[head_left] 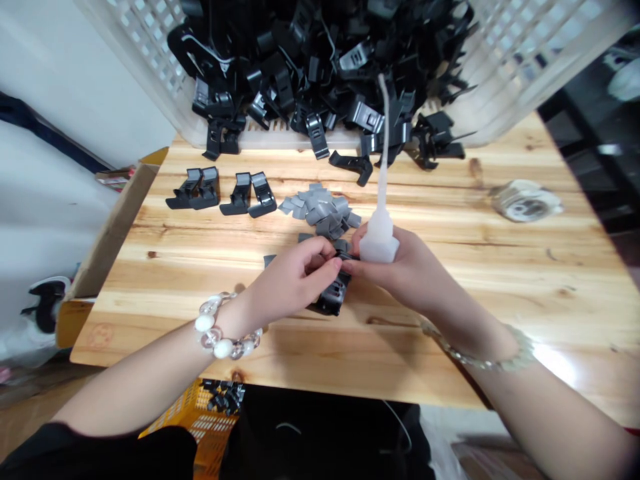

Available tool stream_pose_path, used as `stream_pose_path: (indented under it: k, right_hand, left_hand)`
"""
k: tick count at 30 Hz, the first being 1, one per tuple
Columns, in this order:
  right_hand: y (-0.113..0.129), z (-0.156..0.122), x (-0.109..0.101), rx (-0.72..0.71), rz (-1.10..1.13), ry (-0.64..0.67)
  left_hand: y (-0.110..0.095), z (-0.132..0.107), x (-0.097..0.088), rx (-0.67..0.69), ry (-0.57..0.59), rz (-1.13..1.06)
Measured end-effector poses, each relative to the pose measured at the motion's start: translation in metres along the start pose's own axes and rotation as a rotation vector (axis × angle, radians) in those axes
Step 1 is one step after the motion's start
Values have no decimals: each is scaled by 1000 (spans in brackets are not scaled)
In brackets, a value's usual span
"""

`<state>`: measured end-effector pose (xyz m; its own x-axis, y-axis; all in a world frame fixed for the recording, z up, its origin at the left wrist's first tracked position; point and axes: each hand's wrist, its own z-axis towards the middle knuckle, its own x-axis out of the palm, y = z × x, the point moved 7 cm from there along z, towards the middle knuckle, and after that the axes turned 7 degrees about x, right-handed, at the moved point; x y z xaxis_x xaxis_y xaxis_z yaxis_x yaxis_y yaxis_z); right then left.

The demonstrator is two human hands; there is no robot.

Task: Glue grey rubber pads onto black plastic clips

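My left hand is closed, its thumb and fingers pinched at the upper end of a black plastic part on the wooden table. In my right hand is a white squeeze bottle with a long thin nozzle pointing away from me. The right thumb and fingertips also meet the black part beside the left fingertips. Whatever small piece lies between the fingertips is hidden. Just beyond the hands is a loose pile of flat grey pieces. Several similar black parts stand in pairs to the left of that pile.
A large white plastic basket heaped with black parts stands at the table's far side. Some parts spill over its near edge. To the right lies a roll of clear tape. An orange crate sits below the table's front edge.
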<state>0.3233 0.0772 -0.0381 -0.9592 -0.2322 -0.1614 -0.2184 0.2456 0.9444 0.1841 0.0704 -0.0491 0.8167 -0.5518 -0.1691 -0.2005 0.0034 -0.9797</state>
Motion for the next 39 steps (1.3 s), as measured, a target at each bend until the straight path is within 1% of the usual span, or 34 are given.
stream_pose_path:
  k: [5, 8, 12, 16, 23, 29, 35, 39]
  right_hand:
    - [0, -1, 6, 22, -15, 54]
    - [1, -1, 8, 27, -40, 74]
    - [5, -2, 8, -16, -83, 81]
    - [5, -2, 4, -32, -60, 60]
    - [5, -3, 3, -61, -92, 36]
    - [5, -3, 5, -69, -118, 45]
    - [5, -4, 5, -36, -75, 45]
    - [6, -4, 5, -28, -59, 61]
  left_hand:
    - [4, 1, 0, 19, -6, -17]
    - [2, 1, 0, 22, -9, -7]
    - [-1, 2, -3, -17, -60, -18]
    - [-1, 2, -7, -60, -96, -37]
    - [1, 2, -3, -105, -42, -89]
    - [2, 4, -1, -50, -11, -77]
    - [-1, 5, 0, -45, 7, -151]
    - [-3, 5, -1, -42, -11, -146]
